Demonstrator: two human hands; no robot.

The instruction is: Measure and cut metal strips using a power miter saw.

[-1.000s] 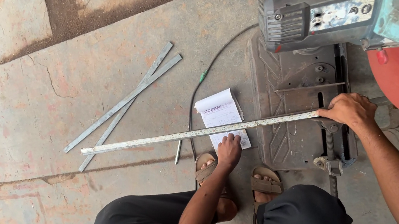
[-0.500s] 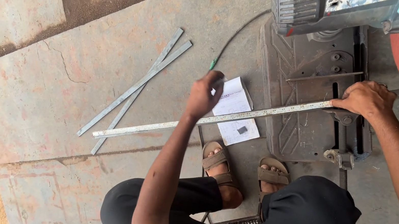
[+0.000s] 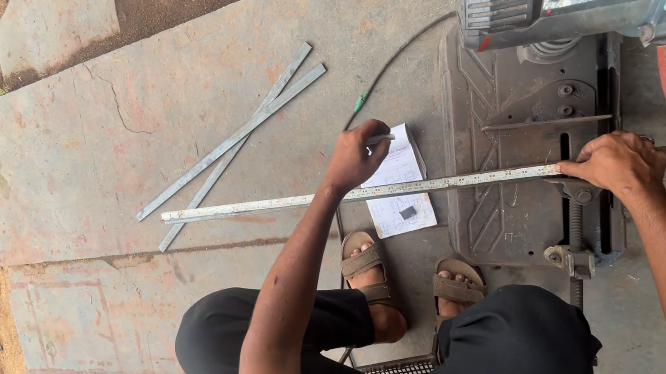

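Marking looks like the step in hand: our left hand [image 3: 356,158] has its fingers clenched around a small marker [image 3: 381,139] just above the long metal strip [image 3: 349,192], which runs from the concrete slab [image 3: 98,147] across the paper sheet [image 3: 401,189] onto the cut-off saw base [image 3: 514,177]. Our right hand [image 3: 617,162] presses the strip's far end down, fingers curled over it beside the slot. Next, we judge, the tip must drop to the strip right under the fingers — while the right hand keeps it from sliding.
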